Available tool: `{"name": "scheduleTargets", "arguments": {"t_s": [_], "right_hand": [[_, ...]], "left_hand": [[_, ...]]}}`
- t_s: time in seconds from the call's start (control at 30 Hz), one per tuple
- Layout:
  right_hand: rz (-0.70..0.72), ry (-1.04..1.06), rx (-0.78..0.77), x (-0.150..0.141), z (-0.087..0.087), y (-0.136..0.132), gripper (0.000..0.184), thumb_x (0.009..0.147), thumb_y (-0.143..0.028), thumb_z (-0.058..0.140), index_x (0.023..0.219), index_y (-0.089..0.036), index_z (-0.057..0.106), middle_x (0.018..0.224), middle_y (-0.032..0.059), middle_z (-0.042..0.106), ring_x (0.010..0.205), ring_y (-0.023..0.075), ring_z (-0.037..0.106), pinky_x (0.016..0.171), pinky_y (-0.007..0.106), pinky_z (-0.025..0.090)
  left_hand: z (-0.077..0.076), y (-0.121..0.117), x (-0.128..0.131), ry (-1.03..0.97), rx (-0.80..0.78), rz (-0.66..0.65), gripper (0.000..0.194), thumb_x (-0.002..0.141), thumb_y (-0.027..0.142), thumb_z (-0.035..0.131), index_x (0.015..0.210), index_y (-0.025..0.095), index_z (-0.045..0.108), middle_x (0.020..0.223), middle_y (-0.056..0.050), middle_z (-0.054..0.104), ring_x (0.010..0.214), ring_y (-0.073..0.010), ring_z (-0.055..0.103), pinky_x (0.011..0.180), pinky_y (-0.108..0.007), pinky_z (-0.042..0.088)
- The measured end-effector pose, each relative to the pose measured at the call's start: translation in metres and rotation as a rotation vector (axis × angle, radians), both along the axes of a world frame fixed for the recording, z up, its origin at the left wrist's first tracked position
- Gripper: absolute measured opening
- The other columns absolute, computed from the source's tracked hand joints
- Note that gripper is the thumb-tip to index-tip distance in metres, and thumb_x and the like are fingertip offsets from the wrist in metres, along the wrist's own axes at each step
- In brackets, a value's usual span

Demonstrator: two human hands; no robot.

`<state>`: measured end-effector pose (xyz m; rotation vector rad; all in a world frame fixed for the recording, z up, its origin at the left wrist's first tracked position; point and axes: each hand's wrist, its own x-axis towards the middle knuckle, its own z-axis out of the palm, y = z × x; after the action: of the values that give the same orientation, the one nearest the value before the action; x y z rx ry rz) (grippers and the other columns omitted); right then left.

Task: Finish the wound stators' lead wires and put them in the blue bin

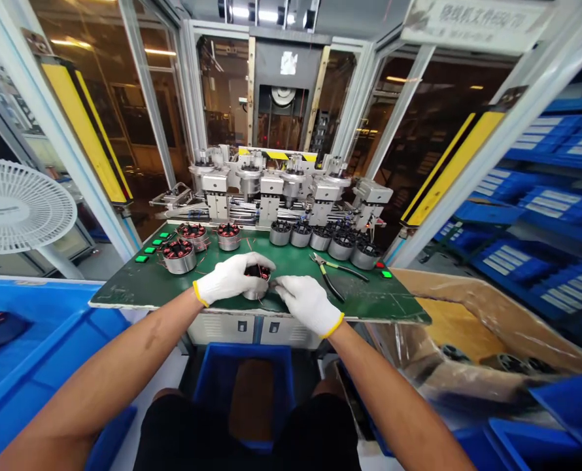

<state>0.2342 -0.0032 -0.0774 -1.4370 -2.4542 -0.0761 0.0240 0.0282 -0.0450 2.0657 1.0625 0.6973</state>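
Observation:
Both my hands wear white gloves over a green work table (138, 288). My left hand (229, 278) is wrapped over a wound motor stator (256, 281) with red copper coils, standing near the table's front edge. My right hand (308, 302) touches the stator's right side, fingers pinched together at its wires. Three more wound stators (179, 255) stand at the left of the table. Several unwound dark stators (341, 246) line the back right. Green-handled pliers (331, 271) lie just right of my hands.
A winding machine (271, 186) with several heads stands behind the table. Green buttons (142, 258) sit at the table's left edge. A white fan (19, 206) is at the left. A lined cardboard box (472, 327) holding stators is at the right, blue bins beyond.

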Motion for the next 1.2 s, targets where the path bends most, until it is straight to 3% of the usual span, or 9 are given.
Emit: {"name": "scheduleTargets", "arguments": {"t_s": [0.1, 0.2, 0.23, 0.3, 0.4, 0.7, 0.87, 1.1, 1.2], "right_hand": [[0.002, 0.025, -0.018, 0.000, 0.001, -0.001, 0.026, 0.097, -0.029, 0.043, 0.114, -0.021, 0.062, 0.103, 0.0037, 0.069, 0.093, 0.0196, 0.063, 0.080, 0.028, 0.041], [-0.002, 0.033, -0.013, 0.001, 0.000, -0.004, 0.029, 0.097, -0.026, 0.041, 0.119, -0.021, 0.059, 0.104, 0.0048, 0.068, 0.093, 0.0198, 0.063, 0.081, 0.029, 0.041], [0.003, 0.035, -0.016, 0.001, 0.000, -0.005, 0.029, 0.096, -0.026, 0.041, 0.120, -0.021, 0.058, 0.105, 0.0051, 0.068, 0.094, 0.0199, 0.063, 0.082, 0.029, 0.041], [0.019, 0.043, -0.028, 0.002, 0.001, -0.005, 0.031, 0.096, -0.023, 0.041, 0.123, -0.021, 0.056, 0.109, 0.0056, 0.067, 0.098, 0.0192, 0.061, 0.086, 0.029, 0.041], [0.046, 0.057, -0.056, 0.003, 0.002, -0.005, 0.032, 0.096, -0.021, 0.039, 0.124, -0.020, 0.055, 0.113, 0.0053, 0.065, 0.104, 0.0170, 0.059, 0.091, 0.027, 0.039], [-0.075, -0.061, 0.044, -0.011, 0.008, -0.004, 0.028, 0.093, -0.026, 0.039, 0.114, -0.025, 0.058, 0.096, 0.0038, 0.067, 0.087, 0.0226, 0.062, 0.076, 0.033, 0.042], [-0.167, -0.159, 0.106, -0.023, 0.012, -0.005, 0.023, 0.092, -0.026, 0.039, 0.104, -0.023, 0.059, 0.089, 0.0063, 0.066, 0.080, 0.0251, 0.062, 0.067, 0.033, 0.042], [-0.131, -0.238, 0.048, -0.026, 0.013, -0.010, 0.019, 0.089, -0.020, 0.040, 0.092, -0.020, 0.059, 0.082, 0.0086, 0.066, 0.077, 0.0280, 0.064, 0.065, 0.037, 0.046], [-0.142, -0.278, 0.040, -0.031, 0.009, -0.019, 0.018, 0.088, -0.018, 0.041, 0.090, -0.018, 0.058, 0.080, 0.0101, 0.065, 0.076, 0.0283, 0.065, 0.067, 0.038, 0.047]], "left_hand": [[0.017, -0.007, -0.015, -0.040, 0.140, 0.145, 0.049, 0.075, 0.036, 0.061, 0.122, 0.023, 0.055, 0.115, -0.002, 0.064, 0.104, -0.0234, 0.058, 0.094, -0.037, 0.046], [0.027, -0.031, -0.021, 0.018, 0.586, 0.497, 0.036, 0.083, 0.041, 0.054, 0.113, 0.020, 0.058, 0.114, -0.006, 0.063, 0.104, -0.0248, 0.057, 0.092, -0.041, 0.045], [0.025, -0.041, -0.018, 0.145, 0.735, 0.472, 0.031, 0.085, 0.039, 0.052, 0.109, 0.020, 0.059, 0.112, -0.006, 0.063, 0.100, -0.0244, 0.058, 0.089, -0.041, 0.046], [0.016, -0.057, -0.006, 0.493, 0.923, 0.161, 0.023, 0.089, 0.029, 0.046, 0.106, 0.021, 0.060, 0.107, -0.007, 0.064, 0.091, -0.0226, 0.059, 0.079, -0.039, 0.047], [-0.003, -0.068, 0.016, 0.836, 0.980, -0.150, 0.028, 0.090, 0.014, 0.036, 0.107, 0.018, 0.058, 0.092, -0.008, 0.064, 0.075, -0.0194, 0.058, 0.061, -0.033, 0.044], [-0.005, -0.068, 0.014, 0.983, 1.003, -0.115, 0.030, 0.087, 0.008, 0.033, 0.093, 0.017, 0.060, 0.081, -0.010, 0.062, 0.070, -0.0236, 0.060, 0.058, -0.035, 0.045], [-0.008, -0.066, 0.002, 0.742, 0.970, -0.093, 0.034, 0.083, 0.011, 0.036, 0.102, 0.017, 0.064, 0.087, -0.009, 0.068, 0.076, -0.0236, 0.063, 0.067, -0.038, 0.050], [0.007, -0.059, 0.001, 0.186, 0.383, 0.176, 0.030, 0.090, 0.025, 0.038, 0.106, 0.023, 0.063, 0.092, 0.001, 0.070, 0.081, -0.0137, 0.064, 0.077, -0.026, 0.051], [0.025, -0.050, 0.014, 0.195, 0.356, 0.254, 0.028, 0.086, 0.024, 0.043, 0.101, 0.023, 0.066, 0.088, 0.001, 0.070, 0.079, -0.0159, 0.064, 0.074, -0.029, 0.051]]}}
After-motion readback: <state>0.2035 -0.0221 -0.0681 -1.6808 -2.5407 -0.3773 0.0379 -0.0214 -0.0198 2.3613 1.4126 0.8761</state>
